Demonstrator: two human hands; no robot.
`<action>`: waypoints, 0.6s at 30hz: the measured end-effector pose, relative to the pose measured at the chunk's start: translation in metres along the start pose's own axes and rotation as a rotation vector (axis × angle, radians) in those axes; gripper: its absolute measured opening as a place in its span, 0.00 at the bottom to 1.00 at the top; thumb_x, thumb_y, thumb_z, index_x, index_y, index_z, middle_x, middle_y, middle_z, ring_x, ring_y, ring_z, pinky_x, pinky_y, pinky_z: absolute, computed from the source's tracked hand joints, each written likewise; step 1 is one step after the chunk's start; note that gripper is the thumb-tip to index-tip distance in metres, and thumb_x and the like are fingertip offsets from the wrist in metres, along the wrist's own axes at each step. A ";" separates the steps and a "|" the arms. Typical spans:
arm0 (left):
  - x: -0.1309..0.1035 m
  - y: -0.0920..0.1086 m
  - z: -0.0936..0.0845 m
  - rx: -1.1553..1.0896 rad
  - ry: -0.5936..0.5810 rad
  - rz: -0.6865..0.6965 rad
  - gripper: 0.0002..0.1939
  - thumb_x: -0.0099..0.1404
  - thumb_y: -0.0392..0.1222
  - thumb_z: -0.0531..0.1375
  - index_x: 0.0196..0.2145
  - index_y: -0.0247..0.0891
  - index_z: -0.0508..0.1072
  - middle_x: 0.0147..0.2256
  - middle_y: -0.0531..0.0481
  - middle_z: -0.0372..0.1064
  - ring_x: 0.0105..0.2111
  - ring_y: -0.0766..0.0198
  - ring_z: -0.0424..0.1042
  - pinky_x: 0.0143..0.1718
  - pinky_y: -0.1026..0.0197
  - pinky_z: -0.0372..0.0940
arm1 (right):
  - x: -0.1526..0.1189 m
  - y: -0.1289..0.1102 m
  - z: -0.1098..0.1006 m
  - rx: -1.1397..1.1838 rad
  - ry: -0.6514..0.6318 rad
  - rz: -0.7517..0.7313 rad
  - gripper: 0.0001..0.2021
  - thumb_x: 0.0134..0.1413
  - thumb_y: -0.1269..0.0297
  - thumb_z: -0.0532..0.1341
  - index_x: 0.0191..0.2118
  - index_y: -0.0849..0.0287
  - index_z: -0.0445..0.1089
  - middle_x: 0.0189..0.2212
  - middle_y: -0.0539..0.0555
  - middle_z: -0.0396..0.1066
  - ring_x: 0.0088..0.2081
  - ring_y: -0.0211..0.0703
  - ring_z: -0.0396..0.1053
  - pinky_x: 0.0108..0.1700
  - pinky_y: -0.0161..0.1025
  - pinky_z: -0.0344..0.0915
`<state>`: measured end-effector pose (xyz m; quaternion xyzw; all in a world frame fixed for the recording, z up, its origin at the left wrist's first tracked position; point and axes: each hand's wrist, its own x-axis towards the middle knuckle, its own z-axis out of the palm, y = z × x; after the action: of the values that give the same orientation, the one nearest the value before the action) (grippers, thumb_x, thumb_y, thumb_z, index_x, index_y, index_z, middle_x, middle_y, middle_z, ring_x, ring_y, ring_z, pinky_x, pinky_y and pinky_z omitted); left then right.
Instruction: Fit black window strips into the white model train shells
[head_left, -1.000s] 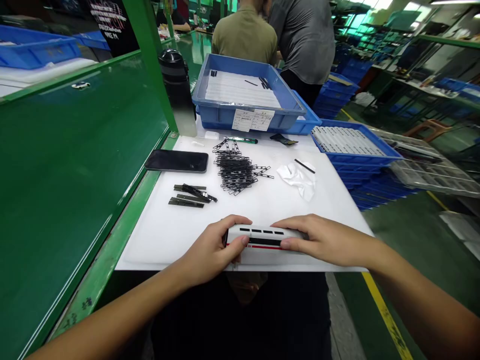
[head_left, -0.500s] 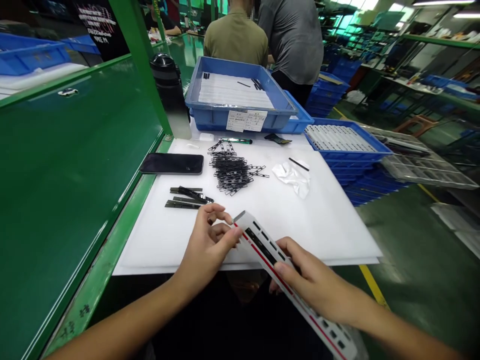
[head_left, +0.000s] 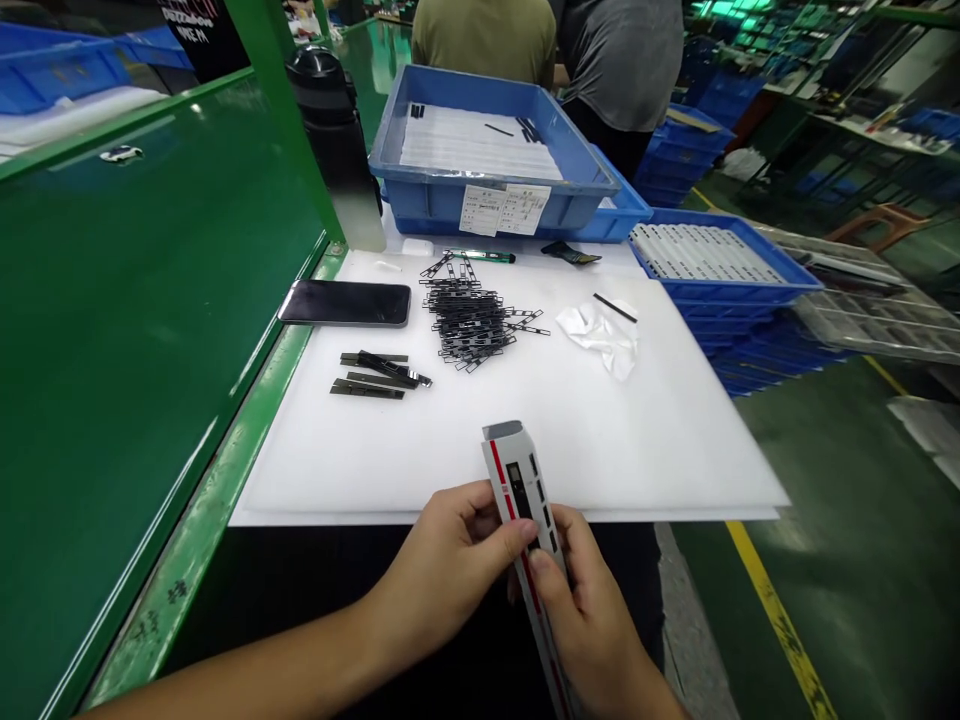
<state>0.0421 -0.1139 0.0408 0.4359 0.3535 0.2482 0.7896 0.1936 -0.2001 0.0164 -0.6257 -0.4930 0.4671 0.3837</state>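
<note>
A long white casing (head_left: 504, 462) with a red stripe and dark slots points up and away from me, over the near edge of the white sheet. My left hand (head_left: 457, 550) grips it from the left, thumb on the dark strip in its face. Wrapped round its right side is my right hand (head_left: 585, 600), its thumb just below the left one. Beyond them lie a heap of thin black frames (head_left: 469, 320) and several dark strips (head_left: 379, 375). The casing's lower end runs out of view.
A black phone (head_left: 346, 303) and a bottle (head_left: 334, 150) are at the left. Crumpled white film (head_left: 604, 335) lies right of the heap. Behind stands a blue bin (head_left: 427, 205) with labels; more blue trays (head_left: 720, 285) are stacked at right. Two people are beyond.
The casing has turned more upright and its top end has shifted a little right. My left hand has moved down from its top end onto its face, beside my right thumb. The view has tilted downward.
</note>
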 end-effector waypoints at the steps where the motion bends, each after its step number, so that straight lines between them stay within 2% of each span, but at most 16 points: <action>1: 0.001 -0.001 -0.001 -0.003 -0.018 0.001 0.10 0.64 0.42 0.65 0.42 0.36 0.77 0.37 0.47 0.78 0.37 0.58 0.76 0.45 0.56 0.71 | -0.001 0.001 0.001 0.005 -0.017 0.001 0.18 0.70 0.54 0.51 0.60 0.55 0.57 0.53 0.60 0.69 0.50 0.47 0.72 0.54 0.45 0.70; 3: 0.001 -0.001 -0.002 -0.015 -0.042 0.007 0.10 0.66 0.43 0.63 0.42 0.35 0.78 0.37 0.47 0.78 0.38 0.57 0.76 0.44 0.56 0.71 | -0.002 0.001 0.001 0.007 -0.084 -0.003 0.21 0.70 0.57 0.50 0.65 0.53 0.52 0.60 0.60 0.65 0.59 0.48 0.66 0.61 0.48 0.64; 6: 0.002 0.001 -0.002 -0.039 -0.061 -0.002 0.10 0.66 0.43 0.63 0.43 0.36 0.78 0.38 0.46 0.78 0.38 0.57 0.76 0.44 0.57 0.71 | -0.003 0.000 0.000 -0.003 -0.141 -0.029 0.24 0.71 0.60 0.50 0.68 0.50 0.49 0.65 0.58 0.60 0.65 0.48 0.59 0.66 0.50 0.59; 9: 0.002 0.005 -0.003 -0.020 -0.079 -0.013 0.10 0.64 0.42 0.65 0.42 0.36 0.78 0.39 0.47 0.79 0.39 0.57 0.77 0.45 0.56 0.71 | -0.003 -0.003 -0.001 -0.008 -0.109 -0.052 0.24 0.71 0.61 0.50 0.68 0.49 0.49 0.65 0.57 0.59 0.66 0.49 0.59 0.65 0.50 0.60; 14: 0.004 0.015 -0.009 0.039 0.042 0.073 0.11 0.65 0.45 0.64 0.41 0.37 0.78 0.38 0.47 0.79 0.38 0.57 0.78 0.43 0.56 0.73 | -0.002 -0.011 -0.004 -0.084 -0.140 -0.082 0.24 0.70 0.61 0.51 0.68 0.48 0.49 0.66 0.56 0.58 0.66 0.50 0.57 0.66 0.50 0.59; 18: 0.005 0.018 -0.012 0.037 0.023 0.085 0.11 0.65 0.46 0.64 0.40 0.36 0.77 0.37 0.47 0.79 0.37 0.57 0.78 0.43 0.56 0.74 | -0.002 -0.014 -0.004 -0.124 -0.156 -0.087 0.26 0.70 0.62 0.50 0.69 0.46 0.46 0.66 0.54 0.58 0.65 0.46 0.58 0.66 0.46 0.59</action>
<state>0.0342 -0.0949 0.0501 0.4621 0.3482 0.2800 0.7661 0.1936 -0.1991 0.0306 -0.5880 -0.5762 0.4658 0.3247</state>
